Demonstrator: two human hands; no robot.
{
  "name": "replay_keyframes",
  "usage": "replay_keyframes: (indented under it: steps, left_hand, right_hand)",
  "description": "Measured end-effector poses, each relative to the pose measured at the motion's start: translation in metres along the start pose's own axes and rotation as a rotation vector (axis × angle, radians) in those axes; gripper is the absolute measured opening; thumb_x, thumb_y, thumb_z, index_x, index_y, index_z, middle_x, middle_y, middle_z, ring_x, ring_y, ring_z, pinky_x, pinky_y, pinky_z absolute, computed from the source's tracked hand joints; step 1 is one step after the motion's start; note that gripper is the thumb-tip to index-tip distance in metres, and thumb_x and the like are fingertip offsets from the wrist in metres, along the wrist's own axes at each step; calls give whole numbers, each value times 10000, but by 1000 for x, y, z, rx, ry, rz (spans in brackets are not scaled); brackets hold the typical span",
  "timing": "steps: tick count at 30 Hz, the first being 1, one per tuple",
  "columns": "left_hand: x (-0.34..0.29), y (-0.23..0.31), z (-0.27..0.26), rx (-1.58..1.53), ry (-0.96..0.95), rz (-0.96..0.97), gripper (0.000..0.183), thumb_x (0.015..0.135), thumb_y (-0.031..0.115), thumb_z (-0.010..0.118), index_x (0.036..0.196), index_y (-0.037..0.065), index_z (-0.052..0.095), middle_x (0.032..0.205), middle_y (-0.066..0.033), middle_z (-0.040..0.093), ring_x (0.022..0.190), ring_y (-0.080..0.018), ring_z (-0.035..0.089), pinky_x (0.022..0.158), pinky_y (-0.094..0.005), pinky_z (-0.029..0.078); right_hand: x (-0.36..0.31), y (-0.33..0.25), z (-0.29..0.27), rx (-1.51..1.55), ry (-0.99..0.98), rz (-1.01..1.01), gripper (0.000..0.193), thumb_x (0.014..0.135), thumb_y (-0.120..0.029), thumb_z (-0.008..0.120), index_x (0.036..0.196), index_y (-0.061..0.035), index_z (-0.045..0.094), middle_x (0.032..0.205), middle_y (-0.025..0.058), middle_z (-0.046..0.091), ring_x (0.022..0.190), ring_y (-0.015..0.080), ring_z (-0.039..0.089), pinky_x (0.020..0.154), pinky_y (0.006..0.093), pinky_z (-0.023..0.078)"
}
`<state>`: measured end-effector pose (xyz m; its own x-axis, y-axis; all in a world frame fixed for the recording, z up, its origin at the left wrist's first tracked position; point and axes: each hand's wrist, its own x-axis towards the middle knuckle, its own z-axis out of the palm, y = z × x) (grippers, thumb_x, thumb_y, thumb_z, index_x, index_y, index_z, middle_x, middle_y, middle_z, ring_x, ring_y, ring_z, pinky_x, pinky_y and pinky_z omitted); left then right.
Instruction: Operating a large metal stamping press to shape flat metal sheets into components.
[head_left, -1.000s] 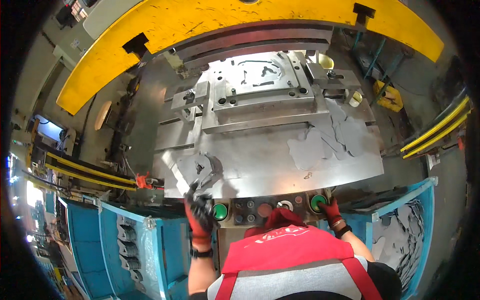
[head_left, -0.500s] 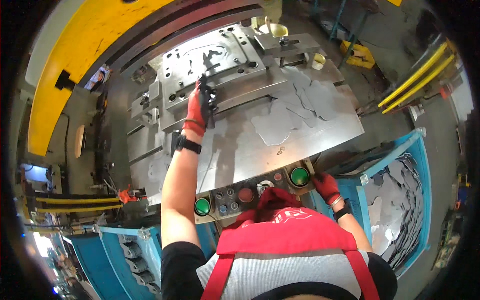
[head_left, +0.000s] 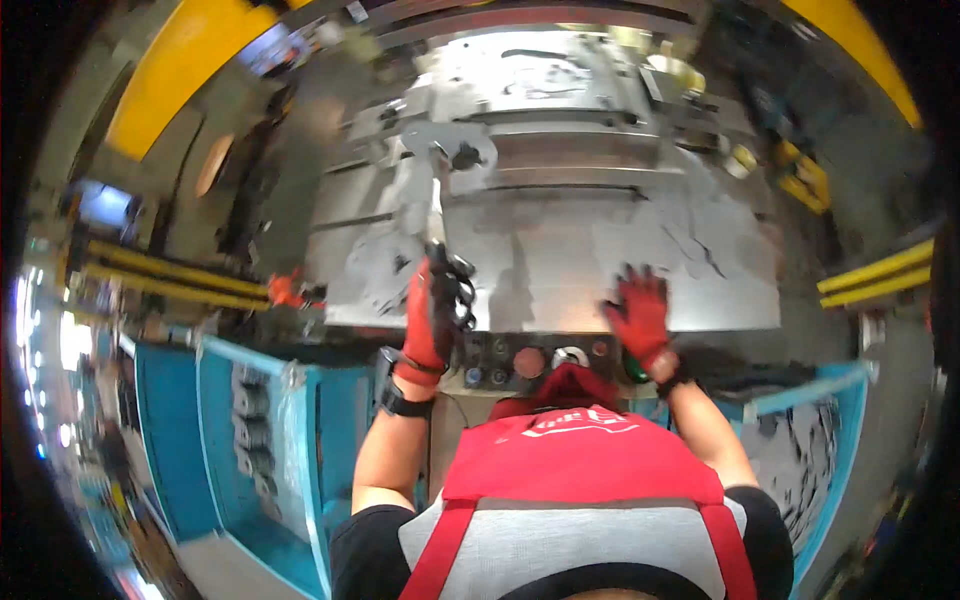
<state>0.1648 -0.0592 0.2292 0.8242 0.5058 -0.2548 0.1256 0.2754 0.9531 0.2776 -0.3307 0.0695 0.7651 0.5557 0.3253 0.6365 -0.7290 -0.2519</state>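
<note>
My left hand (head_left: 432, 318), in a red and black glove, is closed around a dark hand tool (head_left: 460, 292) with a narrow pale shaft; blur hides its exact kind. The shaft points away from me and its far end meets a flat grey metal piece (head_left: 478, 150) with rounded edges and a dark spot or hole. That piece overlaps the front left of the steel die (head_left: 560, 150). My right hand (head_left: 642, 312), red-gloved, has its fingers spread over the front edge of the steel press table (head_left: 560, 300). Beneath its wrist a green button (head_left: 633, 368) partly shows.
A control panel (head_left: 515, 362) with a red button and several knobs runs along the table front. Blue bins stand left (head_left: 312, 440) and right (head_left: 850, 420), holding metal parts and scrap. Thin grey sheet scraps (head_left: 385, 265) lie on the table. Yellow bars (head_left: 880, 270) flank both sides.
My left hand has drawn back from the die toward me, with the tool, and the flat metal piece now shows at its tip. My right hand has moved from beside the green button onto the table edge, fingers spread.
</note>
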Motion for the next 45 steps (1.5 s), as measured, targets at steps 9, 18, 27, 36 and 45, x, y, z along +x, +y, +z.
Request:
replay_keyframes:
  steps: [9,18,27,36,45]
  left_hand:
    - [-55,-71,-88,-174,267,-136,426,890,480,413,804,77,520,538,12,454,362,-75,387,329,-207,311]
    - [-50,-88,-112,-266,222,-96,257,905,274,426,801,72,545,564,35,470,389,-62,398,344,-193,321]
    - [-43,-77,-103,-203,276,19,358,898,404,450,806,63,514,539,23,395,381,-55,336,340,-196,276]
    - [-52,-60,-83,-329,286,0,387,887,452,446,798,81,509,542,20,407,374,-55,342,328,-190,296]
    - [-58,-42,-75,-327,273,-44,437,865,509,447,791,83,510,543,4,430,372,-66,357,322,-197,312]
  right_hand:
    - [-35,37,7,244,211,345,528,722,-352,648,1111,-29,498,1224,223,438,1125,381,401,947,477,300]
    - [-65,65,1,-70,239,852,1115,576,-538,726,1354,32,168,1370,302,191,1283,414,177,1042,487,181]
    - [-83,68,-7,506,443,1101,996,599,-179,766,1326,90,141,1300,264,326,1228,367,308,1034,398,250]
    - [-77,51,-64,1292,350,1100,272,746,-4,577,1017,-8,602,808,61,616,660,160,578,494,326,514]
    - [117,22,-134,1409,341,563,200,823,-134,568,994,-32,584,833,3,562,716,108,559,585,259,489]
